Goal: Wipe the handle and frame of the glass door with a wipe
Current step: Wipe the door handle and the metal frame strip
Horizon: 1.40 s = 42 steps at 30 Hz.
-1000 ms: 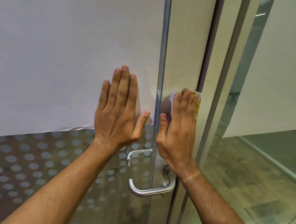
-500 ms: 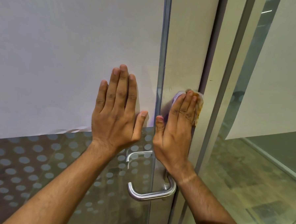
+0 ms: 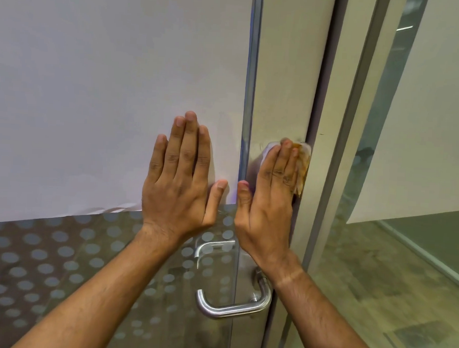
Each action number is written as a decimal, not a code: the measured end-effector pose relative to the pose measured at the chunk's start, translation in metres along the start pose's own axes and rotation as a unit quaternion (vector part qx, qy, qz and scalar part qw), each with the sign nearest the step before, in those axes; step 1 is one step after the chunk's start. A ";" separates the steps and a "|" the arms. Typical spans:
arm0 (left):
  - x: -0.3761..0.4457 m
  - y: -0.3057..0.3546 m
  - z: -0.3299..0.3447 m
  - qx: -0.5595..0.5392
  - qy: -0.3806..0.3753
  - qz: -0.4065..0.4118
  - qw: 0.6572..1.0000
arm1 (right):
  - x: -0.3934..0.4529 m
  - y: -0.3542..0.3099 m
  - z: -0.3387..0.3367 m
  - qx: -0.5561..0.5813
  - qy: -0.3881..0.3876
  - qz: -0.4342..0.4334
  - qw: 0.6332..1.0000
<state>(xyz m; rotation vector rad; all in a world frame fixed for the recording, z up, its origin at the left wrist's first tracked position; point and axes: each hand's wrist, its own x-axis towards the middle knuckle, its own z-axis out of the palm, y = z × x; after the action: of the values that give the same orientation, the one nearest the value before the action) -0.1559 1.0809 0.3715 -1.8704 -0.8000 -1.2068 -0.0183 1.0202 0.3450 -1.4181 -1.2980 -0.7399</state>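
While both hands lie flat against the door, findings are recorded as follows.

Right grip: the right hand (image 3: 268, 199) has straight fingers laid together, pressing the wipe (image 3: 300, 164) flat against the frame (image 3: 283, 83); nothing is curled round it.
Wipe: white with yellow-brown staining, showing past the fingertips and along the outer edge of the hand, at the right edge of the pale frame strip, above the handle.
Left grip: the left hand (image 3: 181, 182) is spread, palm flat on the glass door (image 3: 106, 268), thumb out toward the door edge; it holds nothing.
Hands: thumbs nearly meet across the vertical door edge, without touching.
Handle: the handle (image 3: 232, 304), a brushed-metal lever, sits below the right wrist, untouched; a second lever shows through the glass just above it.
Door surface: white sheet (image 3: 108, 87) covers the upper glass, its lower edge creased; grey dot pattern on the glass below.
Frame surround: grey metal upright (image 3: 358, 127) to the right of the frame, then a side pane with another white sheet.
Writing: no legible text or brand.
Containers: not seen.
Floor: tiled floor (image 3: 376, 301) visible through the side pane.
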 end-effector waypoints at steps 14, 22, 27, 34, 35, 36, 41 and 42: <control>-0.008 0.001 0.006 -0.004 0.005 0.014 1.000 | -0.009 0.010 0.002 -0.053 -0.021 -0.026 0.998; -0.010 0.001 0.007 -0.002 0.004 0.017 1.000 | -0.020 0.022 -0.006 -0.051 -0.034 -0.043 0.997; -0.009 0.002 0.009 -0.001 0.011 0.017 1.000 | -0.013 0.014 0.000 -0.043 -0.021 -0.043 0.998; -0.010 0.001 0.010 -0.006 0.012 0.019 1.000 | -0.053 0.040 -0.011 -0.087 -0.109 -0.135 0.981; -0.010 0.000 0.010 -0.007 0.012 0.021 1.000 | -0.054 0.040 -0.012 -0.082 -0.107 -0.127 0.983; -0.010 0.000 0.010 -0.008 0.012 0.023 1.000 | -0.052 0.038 -0.011 -0.076 -0.101 -0.111 0.986; -0.011 -0.001 0.009 -0.008 0.014 0.028 0.999 | -0.025 0.017 0.001 -0.057 -0.028 -0.041 0.997; -0.011 0.000 0.009 -0.009 0.015 0.028 0.999 | -0.025 0.016 0.003 -0.054 -0.025 -0.044 0.997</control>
<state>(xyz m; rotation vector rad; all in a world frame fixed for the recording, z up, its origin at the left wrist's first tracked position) -0.1561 1.0878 0.3587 -1.8732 -0.7185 -1.2081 -0.0094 1.0167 0.3167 -1.4803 -1.3837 -0.8498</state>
